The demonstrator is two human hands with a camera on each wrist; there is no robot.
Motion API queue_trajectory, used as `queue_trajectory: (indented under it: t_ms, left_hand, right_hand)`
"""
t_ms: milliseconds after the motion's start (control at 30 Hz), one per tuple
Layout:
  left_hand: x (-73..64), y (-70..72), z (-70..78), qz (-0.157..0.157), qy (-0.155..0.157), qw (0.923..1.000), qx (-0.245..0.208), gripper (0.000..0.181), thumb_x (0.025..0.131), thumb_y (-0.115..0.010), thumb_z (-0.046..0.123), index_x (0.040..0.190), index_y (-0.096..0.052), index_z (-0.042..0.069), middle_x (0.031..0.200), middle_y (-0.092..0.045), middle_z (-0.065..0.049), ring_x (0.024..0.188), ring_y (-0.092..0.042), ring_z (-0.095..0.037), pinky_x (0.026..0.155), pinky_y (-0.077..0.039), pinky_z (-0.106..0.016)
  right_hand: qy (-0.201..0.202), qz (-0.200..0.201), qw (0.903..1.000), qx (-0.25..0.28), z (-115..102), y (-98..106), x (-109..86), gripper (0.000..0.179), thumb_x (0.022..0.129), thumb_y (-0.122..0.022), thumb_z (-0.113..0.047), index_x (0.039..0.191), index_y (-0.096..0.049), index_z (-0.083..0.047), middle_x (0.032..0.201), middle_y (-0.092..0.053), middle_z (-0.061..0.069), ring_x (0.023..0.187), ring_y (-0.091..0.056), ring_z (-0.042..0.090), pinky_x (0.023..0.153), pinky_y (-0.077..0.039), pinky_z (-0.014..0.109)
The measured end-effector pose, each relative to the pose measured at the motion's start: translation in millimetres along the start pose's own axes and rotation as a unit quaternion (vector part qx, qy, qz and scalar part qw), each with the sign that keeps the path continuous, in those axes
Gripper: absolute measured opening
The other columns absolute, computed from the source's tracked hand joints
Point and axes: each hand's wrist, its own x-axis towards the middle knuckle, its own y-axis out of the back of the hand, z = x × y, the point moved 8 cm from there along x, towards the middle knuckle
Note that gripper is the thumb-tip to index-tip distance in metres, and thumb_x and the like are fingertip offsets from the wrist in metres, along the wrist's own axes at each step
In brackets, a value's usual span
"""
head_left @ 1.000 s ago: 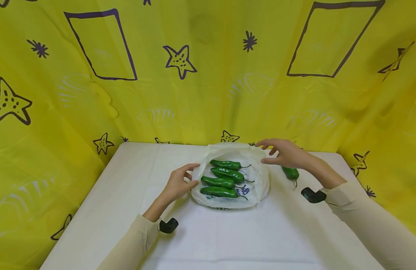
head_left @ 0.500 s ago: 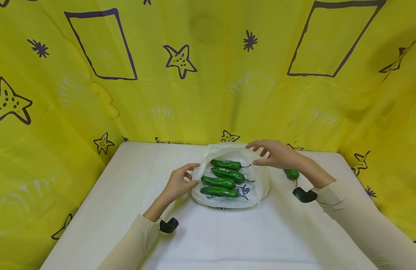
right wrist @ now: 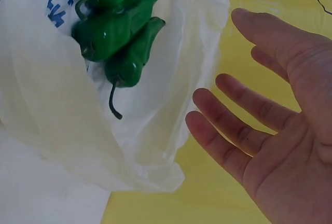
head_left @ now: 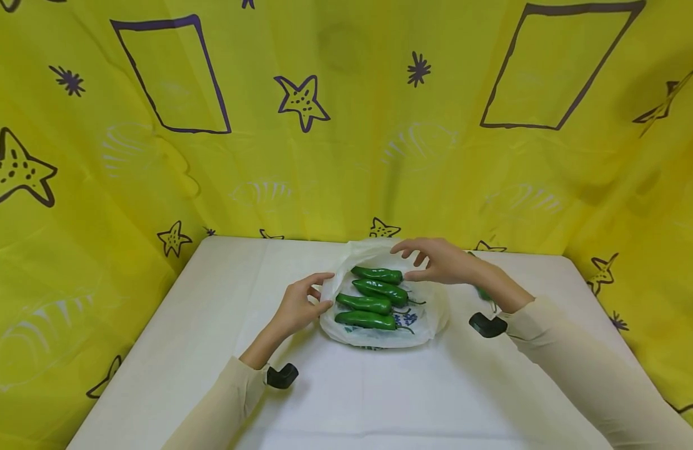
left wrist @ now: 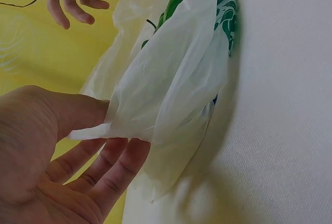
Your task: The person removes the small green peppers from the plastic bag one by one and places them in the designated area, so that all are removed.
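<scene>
Several glossy green peppers (head_left: pixel 375 288) lie side by side in a pale translucent plastic bag (head_left: pixel 433 309), its mouth spread wide. At the bag's left rim, my left hand (head_left: pixel 294 307) pinches the plastic between thumb and fingers; the left wrist view shows the gripped bag edge (left wrist: pixel 129 125) closely. Above the bag's back right side hovers my right hand (head_left: pixel 442 261), fingers loosely bent and holding nothing. In the right wrist view, its spread fingers are apart from the peppers (right wrist: pixel 106 35). Another pepper (head_left: pixel 483 295) lies on the table to the right, partly hidden by the right forearm.
A white-covered table (head_left: pixel 346 394) carries the bag. Yellow curtain (head_left: pixel 357 175) with starfish drawings surrounds its back and sides. Dark camera mounts sit at both wrists, the left mount (head_left: pixel 282 376) lower than the right mount (head_left: pixel 488 325).
My right hand has moved left over the bag's back right rim, toward the rearmost pepper. The left hand keeps its grip on the bag, and the peppers have stayed put.
</scene>
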Motion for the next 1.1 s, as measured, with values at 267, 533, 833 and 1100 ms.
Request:
queue_trajectory:
  t_ms: [267, 533, 833, 1100]
  left_hand:
    - [0.8, -1.4, 0.0, -0.003, 0.003, 1.0000, 0.001, 0.057, 0.084, -0.080, -0.002, 0.137, -0.065, 0.011, 0.122, -0.067, -0.014, 0.086, -0.064, -0.019, 0.059, -0.053, -0.024]
    - [1.4, -2.0, -1.4, -0.003, 0.011, 0.9999, 0.005, 0.056, 0.084, -0.080, -0.001, 0.137, -0.065, 0.011, 0.123, -0.067, -0.013, 0.086, -0.064, -0.018, 0.060, -0.053, -0.024]
    - [0.8, -2.0, -2.2, -0.004, 0.016, 0.9999, 0.006, 0.055, 0.085, -0.080, 0.000, 0.137, -0.065, 0.012, 0.123, -0.067, -0.013, 0.087, -0.064, -0.019, 0.061, -0.054, -0.024]
    - [1.5, -2.1, -2.4, -0.004, 0.016, 0.9999, 0.003, 0.056, 0.085, -0.080, -0.001, 0.137, -0.065, 0.011, 0.123, -0.067, -0.013, 0.086, -0.064, -0.018, 0.059, -0.053, -0.024]
  right_hand:
    - [0.019, -0.022, 0.9993, 0.024, -2, -19, 13.2, 0.052, 0.091, -0.078, -0.013, 0.139, -0.059, -0.006, 0.123, -0.067, 0.017, 0.100, -0.069, 0.036, 0.084, -0.059, 0.042]
    - [0.022, -0.040, 0.9977, 0.049, -2, -39, 25.8, 0.053, 0.091, -0.079, -0.016, 0.140, -0.059, -0.009, 0.125, -0.067, 0.022, 0.097, -0.071, 0.032, 0.083, -0.059, 0.041]
    - [0.015, -0.076, 0.9931, 0.088, 1, -64, 38.7, 0.056, 0.092, -0.079, -0.019, 0.143, -0.057, -0.008, 0.129, -0.064, 0.023, 0.100, -0.071, 0.031, 0.087, -0.058, 0.038]
    - [0.014, -0.118, 0.9875, 0.103, 0, -80, 44.8, 0.058, 0.092, -0.079, -0.016, 0.144, -0.055, -0.008, 0.128, -0.064, 0.020, 0.099, -0.070, 0.028, 0.087, -0.058, 0.037]
